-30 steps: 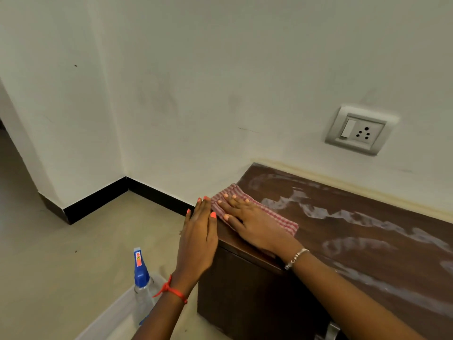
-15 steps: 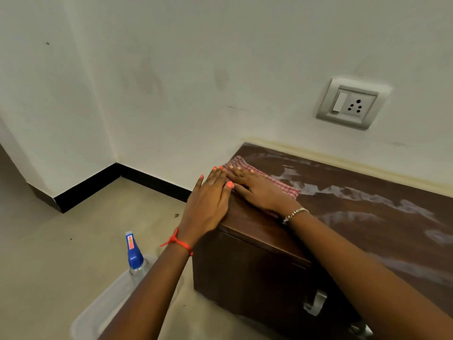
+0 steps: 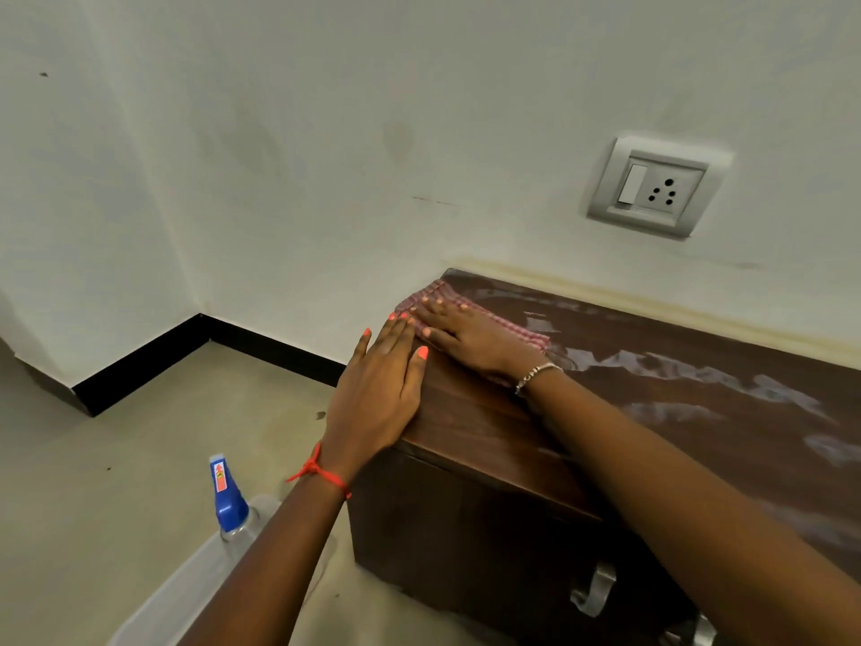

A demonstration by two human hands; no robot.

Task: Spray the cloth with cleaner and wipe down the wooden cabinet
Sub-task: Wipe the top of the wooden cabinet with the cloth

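Observation:
The dark wooden cabinet (image 3: 652, 412) stands against the wall, and its top carries pale wet streaks on the right. A pink checked cloth (image 3: 529, 337) lies at the far left corner of the top. My right hand (image 3: 470, 335) presses flat on it with fingers spread, covering most of it. Beside it, my left hand (image 3: 377, 394) rests flat and open on the cabinet's left edge, touching no cloth. A clear spray bottle with a blue nozzle (image 3: 228, 501) stands on the floor at lower left, apart from both hands.
The bottle stands in a translucent plastic tray (image 3: 186, 594) on the beige floor. A wall socket (image 3: 652, 188) sits above the cabinet. Metal handles (image 3: 591, 594) show on the cabinet front. White walls with black skirting close the corner at left.
My right hand has slid the cloth along the left end toward the far corner by the wall. My left hand has followed along the cabinet's left edge.

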